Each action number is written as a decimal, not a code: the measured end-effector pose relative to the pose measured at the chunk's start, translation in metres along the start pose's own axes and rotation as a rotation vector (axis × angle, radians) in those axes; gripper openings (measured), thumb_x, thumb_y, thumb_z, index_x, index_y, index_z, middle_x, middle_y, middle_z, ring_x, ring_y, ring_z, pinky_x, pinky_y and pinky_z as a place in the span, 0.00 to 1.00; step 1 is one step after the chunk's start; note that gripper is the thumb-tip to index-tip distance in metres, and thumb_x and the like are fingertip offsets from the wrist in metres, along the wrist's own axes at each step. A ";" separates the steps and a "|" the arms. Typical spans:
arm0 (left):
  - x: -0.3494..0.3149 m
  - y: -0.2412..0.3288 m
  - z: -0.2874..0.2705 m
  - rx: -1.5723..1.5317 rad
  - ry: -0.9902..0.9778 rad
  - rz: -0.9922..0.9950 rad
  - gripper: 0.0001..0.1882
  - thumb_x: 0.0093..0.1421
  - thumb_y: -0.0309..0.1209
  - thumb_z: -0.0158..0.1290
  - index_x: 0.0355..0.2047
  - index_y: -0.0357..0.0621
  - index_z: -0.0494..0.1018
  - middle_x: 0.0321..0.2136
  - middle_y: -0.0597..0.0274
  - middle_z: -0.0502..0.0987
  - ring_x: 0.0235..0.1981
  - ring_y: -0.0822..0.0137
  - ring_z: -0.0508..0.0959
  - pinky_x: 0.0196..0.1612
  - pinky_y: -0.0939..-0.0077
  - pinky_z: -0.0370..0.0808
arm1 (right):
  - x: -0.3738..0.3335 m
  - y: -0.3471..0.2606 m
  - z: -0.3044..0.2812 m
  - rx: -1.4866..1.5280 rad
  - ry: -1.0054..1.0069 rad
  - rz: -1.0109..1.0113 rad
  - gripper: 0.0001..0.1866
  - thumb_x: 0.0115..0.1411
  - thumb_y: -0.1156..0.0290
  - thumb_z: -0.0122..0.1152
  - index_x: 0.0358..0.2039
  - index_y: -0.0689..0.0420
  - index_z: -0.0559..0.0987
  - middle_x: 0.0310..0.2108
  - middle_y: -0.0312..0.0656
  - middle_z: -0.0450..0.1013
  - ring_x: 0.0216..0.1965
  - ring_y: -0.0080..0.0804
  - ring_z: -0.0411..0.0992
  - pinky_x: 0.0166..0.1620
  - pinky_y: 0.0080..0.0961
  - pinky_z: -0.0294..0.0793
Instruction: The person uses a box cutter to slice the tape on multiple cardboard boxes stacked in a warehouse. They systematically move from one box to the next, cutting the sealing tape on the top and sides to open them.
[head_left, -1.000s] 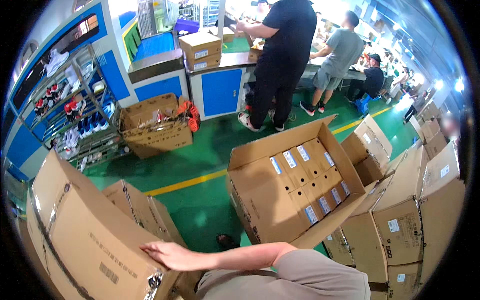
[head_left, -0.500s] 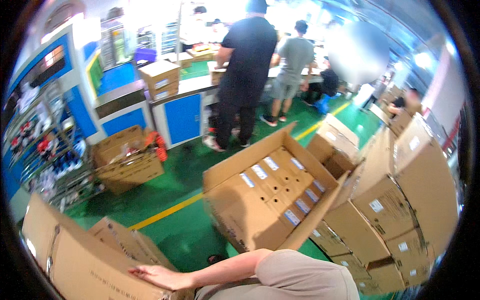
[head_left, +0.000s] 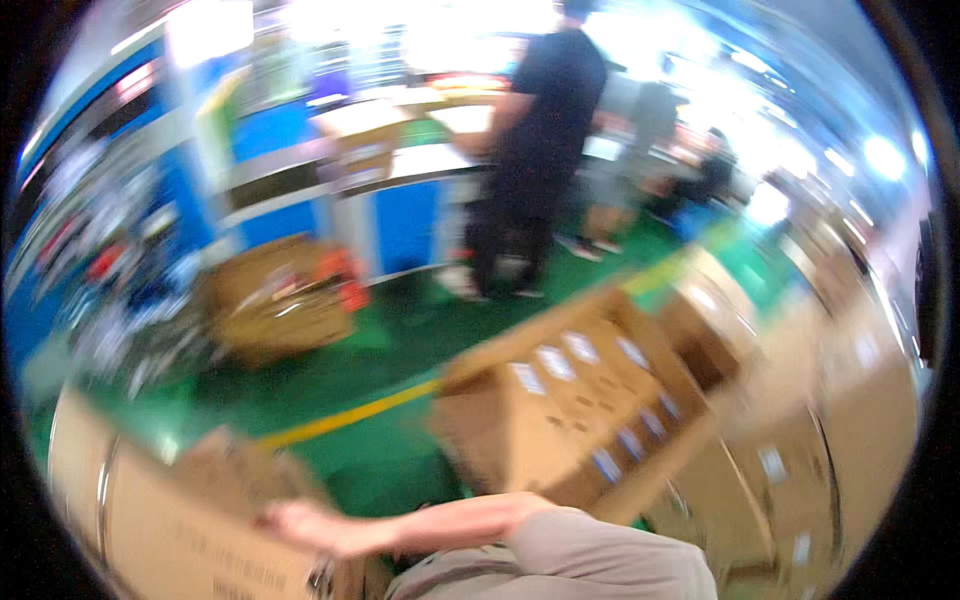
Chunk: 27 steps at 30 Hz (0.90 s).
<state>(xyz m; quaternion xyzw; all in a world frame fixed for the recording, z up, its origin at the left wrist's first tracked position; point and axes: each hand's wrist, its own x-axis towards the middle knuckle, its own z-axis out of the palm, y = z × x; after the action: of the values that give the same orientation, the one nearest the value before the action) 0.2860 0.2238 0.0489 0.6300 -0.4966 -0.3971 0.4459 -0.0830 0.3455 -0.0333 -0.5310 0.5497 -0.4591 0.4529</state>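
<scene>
In the head view, the person's right hand (head_left: 312, 528) seems to rest on the edge of a big brown carton (head_left: 175, 515), low on the left. The picture is smeary there, so one cannot tell if the fingers are spread or pressed together. The left hand does not show.

The carton looks like stiff card, a bit smooth, and not easy to break, though its corners could get squashed. It may be heavy if full; its inside is hidden. Two hands, set low on opposite sides, would likely hold it best.

It has flat sides, blurry dark print, and a shiny band running down it. A smaller box (head_left: 222, 468) is just beside it.
</scene>
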 end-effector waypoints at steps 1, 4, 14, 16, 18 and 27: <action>-0.014 -0.013 -0.044 -0.041 0.069 -0.044 0.28 0.65 0.45 0.46 0.60 0.44 0.63 0.60 0.53 0.64 0.61 0.55 0.64 0.62 0.60 0.62 | 0.006 0.008 -0.011 -0.241 -0.011 -0.038 0.18 0.68 0.61 0.45 0.48 0.59 0.76 0.44 0.51 0.75 0.47 0.45 0.74 0.49 0.35 0.73; -0.101 -0.039 -0.130 -0.216 0.264 -0.176 0.28 0.65 0.46 0.45 0.60 0.44 0.63 0.60 0.54 0.65 0.61 0.55 0.65 0.62 0.60 0.62 | 0.024 0.005 -0.051 0.546 -0.010 0.188 0.15 0.67 0.64 0.49 0.49 0.56 0.76 0.43 0.42 0.76 0.43 0.34 0.76 0.47 0.30 0.77; -0.257 0.001 -0.038 -0.496 0.453 -0.185 0.34 0.56 0.28 0.42 0.66 0.46 0.53 0.62 0.57 0.61 0.62 0.63 0.62 0.63 0.68 0.60 | 0.130 -0.009 -0.082 0.618 0.219 0.196 0.12 0.67 0.66 0.51 0.42 0.62 0.74 0.32 0.47 0.77 0.31 0.30 0.75 0.36 0.25 0.75; -0.260 0.022 -0.008 -0.501 0.480 -0.165 0.36 0.54 0.24 0.39 0.67 0.45 0.51 0.62 0.56 0.61 0.62 0.64 0.62 0.62 0.69 0.60 | 0.156 0.004 -0.095 0.607 0.169 0.163 0.12 0.67 0.66 0.50 0.42 0.62 0.74 0.32 0.47 0.76 0.32 0.31 0.75 0.36 0.26 0.75; -0.255 0.022 -0.004 -0.531 0.488 -0.160 0.36 0.55 0.24 0.39 0.67 0.45 0.51 0.62 0.56 0.60 0.61 0.64 0.62 0.62 0.70 0.61 | 0.179 0.009 -0.090 0.580 0.165 0.165 0.12 0.67 0.66 0.51 0.41 0.62 0.75 0.30 0.44 0.75 0.29 0.28 0.74 0.34 0.24 0.74; -0.216 -0.024 -0.026 -0.449 0.538 -0.082 0.34 0.57 0.23 0.43 0.66 0.42 0.52 0.60 0.57 0.63 0.58 0.67 0.66 0.58 0.73 0.66 | 0.271 0.083 -0.088 0.351 -0.002 -0.065 0.10 0.64 0.69 0.52 0.39 0.62 0.76 0.31 0.43 0.76 0.30 0.30 0.74 0.34 0.26 0.75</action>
<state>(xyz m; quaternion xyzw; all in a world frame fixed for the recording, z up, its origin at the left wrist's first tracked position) 0.2760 0.4427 0.0455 0.6178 -0.2361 -0.3335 0.6719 -0.1908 0.0779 -0.1026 -0.4617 0.4433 -0.5618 0.5240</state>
